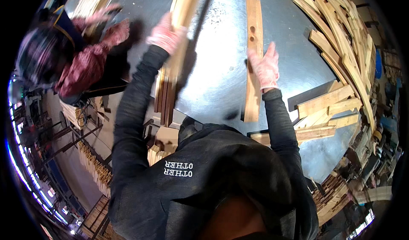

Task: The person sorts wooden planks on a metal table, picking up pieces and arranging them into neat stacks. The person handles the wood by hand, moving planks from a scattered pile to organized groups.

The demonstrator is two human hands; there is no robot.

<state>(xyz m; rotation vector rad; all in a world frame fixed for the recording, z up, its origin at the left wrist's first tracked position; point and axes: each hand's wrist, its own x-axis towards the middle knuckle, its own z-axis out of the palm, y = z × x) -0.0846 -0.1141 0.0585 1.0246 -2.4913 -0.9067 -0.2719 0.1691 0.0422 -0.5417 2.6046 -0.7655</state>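
Observation:
My left hand (166,34), in a pale pink glove, is closed on a long wooden strip (187,16) that is smeared by motion. Under and beside that strip, several more wooden strips (165,96) lie side by side along the left part of the metal table (215,76). A single flat wooden board (253,16) with two dark knots lies lengthwise in front of me. At its right edge is my right hand (266,69), also gloved, fingers spread and thumb over the board. I cannot tell whether the thumb touches the wood.
Many loose strips (341,31) are heaped along the table's right side. Shorter pieces (324,103) lie crossed at the near right. On the left a co-worker (87,67) in a patterned sleeve reaches toward another pile of strips (91,3). Stacked wood (96,167) stands below at left.

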